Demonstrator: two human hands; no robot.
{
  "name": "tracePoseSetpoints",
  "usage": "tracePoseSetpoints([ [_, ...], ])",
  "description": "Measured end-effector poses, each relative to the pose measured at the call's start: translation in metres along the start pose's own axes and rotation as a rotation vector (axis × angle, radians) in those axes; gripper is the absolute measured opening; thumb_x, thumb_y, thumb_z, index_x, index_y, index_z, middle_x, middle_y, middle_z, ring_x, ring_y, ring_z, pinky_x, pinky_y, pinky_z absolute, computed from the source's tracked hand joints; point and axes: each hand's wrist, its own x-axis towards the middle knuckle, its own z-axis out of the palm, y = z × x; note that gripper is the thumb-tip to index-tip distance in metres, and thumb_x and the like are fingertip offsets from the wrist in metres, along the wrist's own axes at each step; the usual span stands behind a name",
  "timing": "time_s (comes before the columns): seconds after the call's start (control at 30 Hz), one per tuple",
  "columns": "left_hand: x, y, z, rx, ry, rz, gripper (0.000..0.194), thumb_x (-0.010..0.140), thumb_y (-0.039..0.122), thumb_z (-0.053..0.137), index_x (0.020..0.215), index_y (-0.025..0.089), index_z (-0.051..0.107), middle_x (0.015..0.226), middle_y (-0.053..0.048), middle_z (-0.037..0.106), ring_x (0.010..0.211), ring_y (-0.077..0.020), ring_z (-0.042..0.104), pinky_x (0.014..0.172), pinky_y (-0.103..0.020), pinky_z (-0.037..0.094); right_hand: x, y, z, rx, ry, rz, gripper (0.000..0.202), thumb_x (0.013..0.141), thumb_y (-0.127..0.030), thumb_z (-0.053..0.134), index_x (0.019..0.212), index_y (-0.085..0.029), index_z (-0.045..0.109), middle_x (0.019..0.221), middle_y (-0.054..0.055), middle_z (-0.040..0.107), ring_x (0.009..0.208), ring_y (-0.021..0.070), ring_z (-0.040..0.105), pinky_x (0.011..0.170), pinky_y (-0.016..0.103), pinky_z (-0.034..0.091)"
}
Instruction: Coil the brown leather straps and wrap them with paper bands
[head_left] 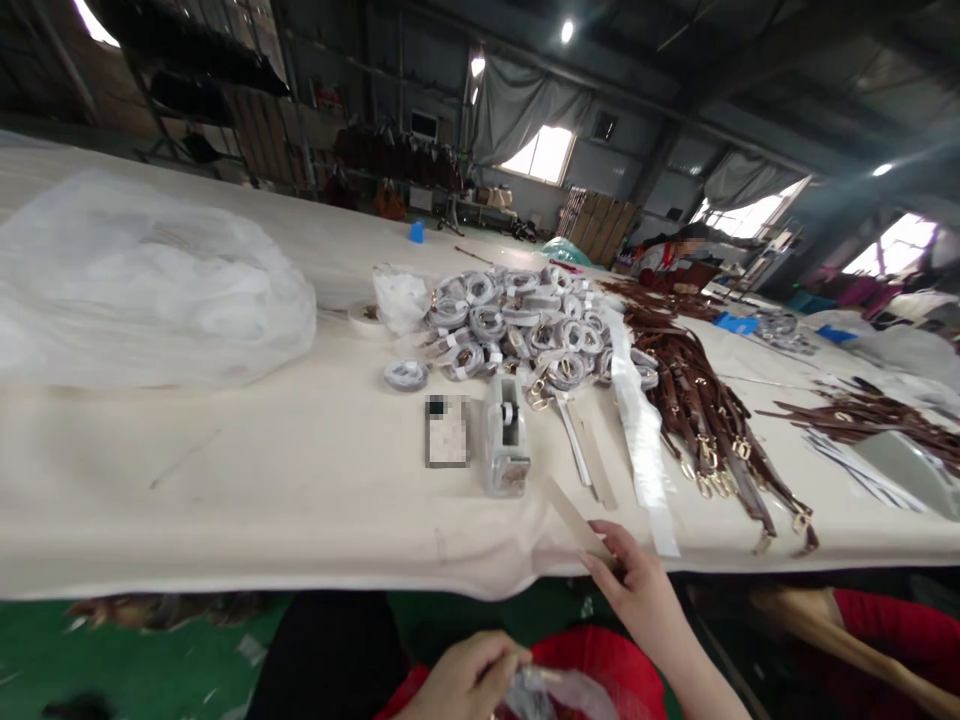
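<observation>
My right hand (636,585) pinches one end of a flat beige strip (574,515) between thumb and fingers, over the front edge of the table. Low over my lap, my left hand (476,672) is closed on a clear plastic bag (559,690), whose contents I cannot make out. A tape dispenser (507,440) stands on the table just beyond the strip. Beside it lie more narrow white and beige strips (589,450). Farther back is a heap of coiled straps in clear wrapping (525,310), with one wrapped coil (406,375) apart from it.
Brown straps with gold clasps (705,400) lie to the right, past a long translucent plastic strip (637,430). A phone-like item (447,432) lies left of the dispenser. A large plastic bag (150,280) covers the far left. Another person's arm (855,640) shows at lower right.
</observation>
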Motion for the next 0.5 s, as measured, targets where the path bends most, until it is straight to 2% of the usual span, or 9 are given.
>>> tracePoseSetpoints([
  [0.07, -0.001, 0.001, 0.002, -0.04, 0.01, 0.021, 0.049, 0.094, 0.059, 0.042, 0.105, 0.021, 0.073, 0.104, -0.006, 0.075, 0.101, -0.0237, 0.067, 0.09, -0.03, 0.049, -0.024, -0.004, -0.005, 0.014, -0.102, 0.012, 0.036, 0.09, -0.049, 0.056, 0.112, -0.02, 0.061, 0.088, 0.007, 0.073, 0.077, 0.0224, 0.068, 0.073, 0.031, 0.054],
  [0.13, -0.002, 0.004, 0.004, -0.066, 0.019, 0.005, 0.049, 0.093, 0.058, 0.044, 0.104, 0.02, 0.074, 0.102, -0.007, 0.075, 0.1, -0.0241, 0.067, 0.088, -0.029, 0.049, -0.043, -0.009, -0.011, 0.024, -0.214, 0.027, 0.031, 0.094, -0.045, 0.051, 0.11, -0.021, 0.063, 0.085, 0.005, 0.072, 0.073, 0.0206, 0.066, 0.069, 0.029, 0.053],
  [0.23, -0.003, 0.006, 0.01, -0.068, 0.02, -0.047, 0.051, 0.093, 0.057, 0.043, 0.1, 0.017, 0.073, 0.093, -0.008, 0.075, 0.082, -0.0226, 0.07, 0.073, -0.028, 0.051, -0.062, -0.019, -0.017, 0.061, -0.357, 0.031, 0.031, 0.089, -0.042, 0.06, 0.111, -0.021, 0.065, 0.089, 0.006, 0.073, 0.077, 0.0221, 0.067, 0.071, 0.029, 0.054],
  [0.3, -0.004, 0.005, 0.014, -0.065, 0.011, -0.078, 0.053, 0.094, 0.058, 0.037, 0.099, 0.017, 0.07, 0.083, -0.006, 0.073, 0.062, -0.0191, 0.068, 0.057, -0.025, 0.049, -0.07, -0.026, -0.019, 0.082, -0.409, 0.011, 0.034, 0.086, -0.04, 0.066, 0.114, -0.021, 0.066, 0.102, 0.008, 0.074, 0.089, 0.025, 0.068, 0.081, 0.031, 0.054],
  [0.37, -0.004, 0.004, 0.017, -0.058, -0.002, -0.09, 0.054, 0.095, 0.059, 0.035, 0.099, 0.017, 0.068, 0.078, -0.004, 0.071, 0.05, -0.0162, 0.064, 0.048, -0.023, 0.044, -0.075, -0.033, -0.021, 0.064, -0.441, -0.02, 0.033, 0.089, -0.037, 0.063, 0.117, -0.02, 0.065, 0.111, 0.01, 0.073, 0.098, 0.0265, 0.068, 0.088, 0.033, 0.053],
  [0.5, -0.004, 0.004, 0.017, -0.027, -0.021, -0.063, 0.054, 0.095, 0.059, 0.036, 0.1, 0.016, 0.069, 0.086, -0.005, 0.071, 0.055, -0.0162, 0.065, 0.053, -0.024, 0.048, -0.077, -0.047, -0.028, 0.021, -0.574, -0.1, 0.034, 0.1, -0.034, 0.045, 0.127, -0.021, 0.061, 0.118, 0.012, 0.07, 0.108, 0.0252, 0.066, 0.097, 0.034, 0.051],
])
